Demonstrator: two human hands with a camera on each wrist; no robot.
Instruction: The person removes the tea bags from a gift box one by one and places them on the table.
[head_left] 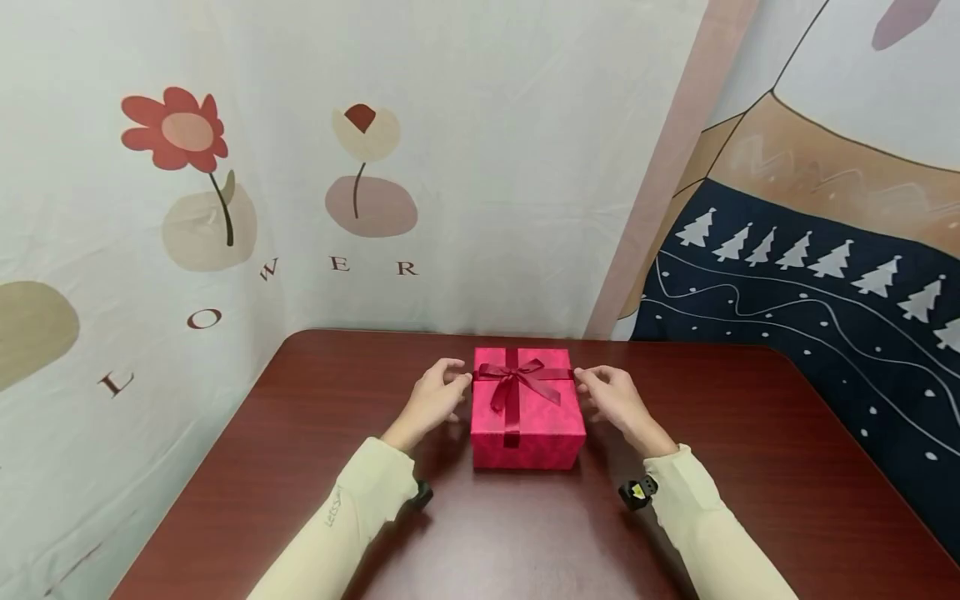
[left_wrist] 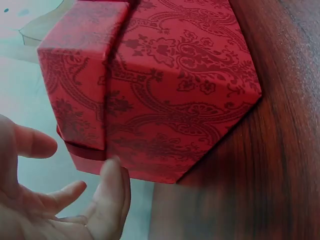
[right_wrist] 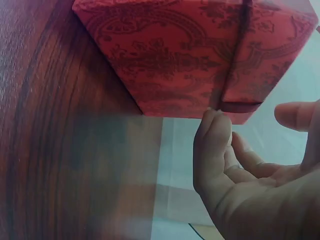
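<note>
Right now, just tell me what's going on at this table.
A red gift box stands on a brown table, with a person's left hand at its left side and right hand at its right. Both are close to the lower edge of the lid; whether they touch it is hard to tell. The lid is on, and a ribbon is tied in a bow on top.

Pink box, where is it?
In the head view, the pink box sits on the table near its far edge, between the left hand and the right hand.
</note>
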